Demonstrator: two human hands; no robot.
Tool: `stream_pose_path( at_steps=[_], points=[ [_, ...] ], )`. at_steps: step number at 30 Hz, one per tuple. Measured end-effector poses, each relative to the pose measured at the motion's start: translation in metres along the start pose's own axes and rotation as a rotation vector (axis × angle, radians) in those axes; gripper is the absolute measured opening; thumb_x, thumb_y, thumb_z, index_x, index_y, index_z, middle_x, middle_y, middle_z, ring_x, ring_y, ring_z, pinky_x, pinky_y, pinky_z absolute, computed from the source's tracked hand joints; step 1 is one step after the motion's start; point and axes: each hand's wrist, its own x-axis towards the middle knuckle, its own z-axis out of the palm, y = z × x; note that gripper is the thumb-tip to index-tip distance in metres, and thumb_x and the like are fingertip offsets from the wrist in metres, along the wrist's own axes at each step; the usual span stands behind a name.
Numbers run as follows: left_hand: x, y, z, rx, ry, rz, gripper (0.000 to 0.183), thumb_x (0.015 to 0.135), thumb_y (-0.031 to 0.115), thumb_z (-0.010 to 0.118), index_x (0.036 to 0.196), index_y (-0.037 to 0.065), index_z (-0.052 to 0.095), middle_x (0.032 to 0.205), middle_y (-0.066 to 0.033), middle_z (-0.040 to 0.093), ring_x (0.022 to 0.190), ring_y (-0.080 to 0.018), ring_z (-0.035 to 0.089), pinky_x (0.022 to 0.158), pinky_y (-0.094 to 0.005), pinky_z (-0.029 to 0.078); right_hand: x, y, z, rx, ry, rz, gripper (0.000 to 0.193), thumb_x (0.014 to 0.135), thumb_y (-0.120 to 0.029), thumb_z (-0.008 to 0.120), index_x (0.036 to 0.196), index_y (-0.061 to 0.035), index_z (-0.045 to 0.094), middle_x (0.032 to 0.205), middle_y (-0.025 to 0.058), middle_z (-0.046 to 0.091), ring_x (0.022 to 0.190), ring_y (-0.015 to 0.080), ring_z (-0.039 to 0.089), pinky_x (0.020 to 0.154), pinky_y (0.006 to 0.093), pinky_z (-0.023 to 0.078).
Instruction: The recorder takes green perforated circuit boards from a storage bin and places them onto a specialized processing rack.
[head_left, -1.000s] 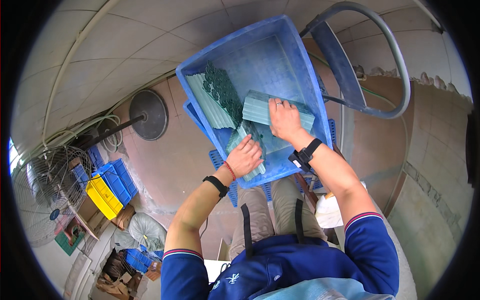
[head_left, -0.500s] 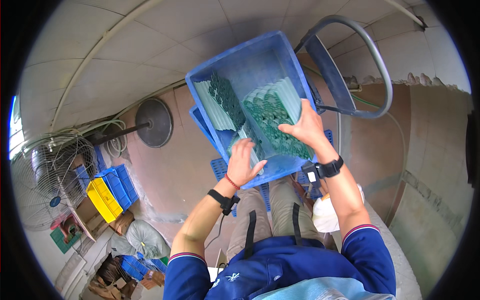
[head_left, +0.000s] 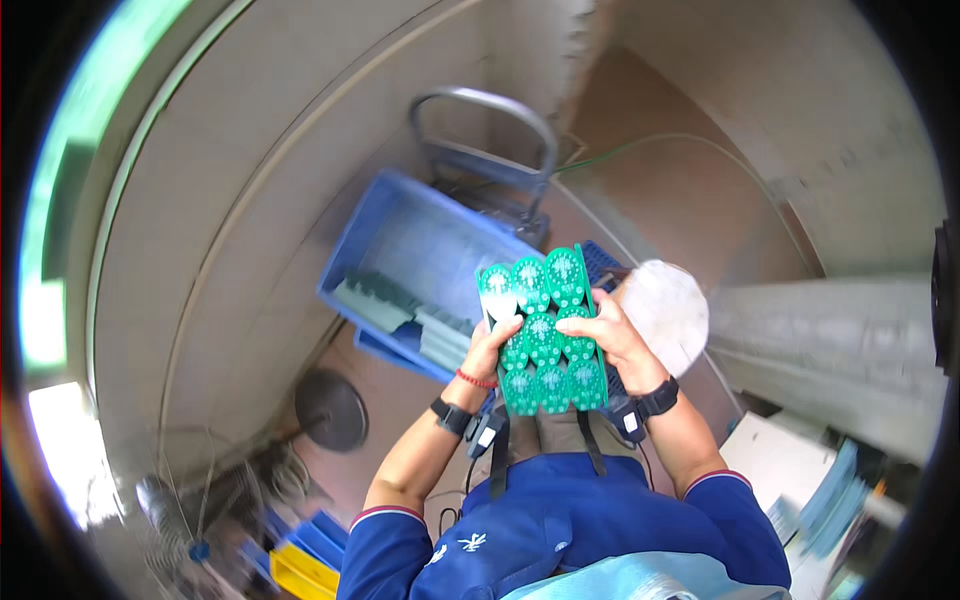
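Observation:
Between both hands is a stack of green circuit board panels (head_left: pixel 542 335), each panel made of rounded boards in rows; its top face points up at me. My left hand (head_left: pixel 484 352) grips the left edge, thumb on the face. On the opposite edge, my right hand (head_left: pixel 618 340) has its thumb laid over the front too. Both sets of fingers are partly hidden beneath the stack. Beyond it stands a blue plastic tub (head_left: pixel 420 235), tilted in view. More panels (head_left: pixel 375 302) stand on edge along the tub's near left side, blurred by motion.
Behind the tub rises a grey cart handle (head_left: pixel 487 98). A round white-topped object (head_left: pixel 667 318) stands right of my right hand. At the left are a dark round base (head_left: pixel 332 408) and a yellow bin (head_left: pixel 303 574). A white table (head_left: pixel 778 470) lies lower right.
The panel stack from the tub's right side is now out and held in both hands, close to my body. My view has turned right, so the tub appears farther left.

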Motion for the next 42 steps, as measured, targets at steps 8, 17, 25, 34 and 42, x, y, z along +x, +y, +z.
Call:
stream_pose_path(
  at_steps=[8,17,25,34,42],
  points=[
    [-0.02,-0.088,0.133,0.175,-0.358,-0.284,0.047,0.086,0.021,0.055,0.124,-0.003,0.042,0.115,-0.0136,0.055,0.101,-0.0237,0.056,0.089,-0.0359,0.046,-0.183,0.027,-0.106,0.433,0.18,-0.335,0.047,0.084,-0.027,0.063,0.116,0.0043,0.05,0.103,0.0083,0.06,0.094,0.015,0.057,0.083,0.0282,0.045],
    [-0.079,-0.189,0.339,0.16,-0.815,-0.598,0.046,0.09,0.028,0.049,0.126,0.0,0.04,0.118,-0.0126,0.053,0.104,-0.0254,0.054,0.09,-0.0382,0.043,-0.393,0.084,-0.085,0.885,0.491,-1.149,0.089,0.068,-0.04,0.076,0.133,0.0002,0.031,0.122,0.01,0.049,0.113,0.0198,0.047,0.094,0.0336,0.039],
    [-0.149,-0.334,0.494,0.471,-0.97,-0.635,0.04,0.089,0.026,0.056,0.118,-0.001,0.049,0.112,-0.0091,0.057,0.097,-0.0193,0.058,0.084,-0.032,0.048,-0.533,0.036,-0.18,0.618,1.436,-1.187,0.047,0.076,-0.006,0.065,0.119,0.0014,0.046,0.108,0.01,0.057,0.098,0.0204,0.057,0.084,0.0344,0.048],
    [-0.128,-0.415,0.6,1.675,-1.335,-0.476,0.087,0.073,0.073,0.048,0.085,-0.013,0.056,0.068,-0.0186,0.06,0.051,-0.023,0.06,0.045,-0.0314,0.051,-0.624,0.048,-0.313,0.955,1.326,-0.951,0.041,0.079,-0.013,0.065,0.116,-0.0036,0.049,0.112,0.0092,0.056,0.1,0.0265,0.057,0.079,0.0521,0.048],
    [-0.096,-0.424,0.581,1.537,-1.477,-0.441,0.094,0.074,0.072,0.046,0.095,-0.019,0.054,0.076,-0.026,0.061,0.053,-0.0289,0.063,0.041,-0.0337,0.052,-0.666,0.068,-0.343,0.667,1.089,-0.351,0.058,0.081,-0.049,0.059,0.119,-0.0074,0.046,0.1,0.0116,0.059,0.08,0.0281,0.063,0.063,0.04,0.054]
  ],
)
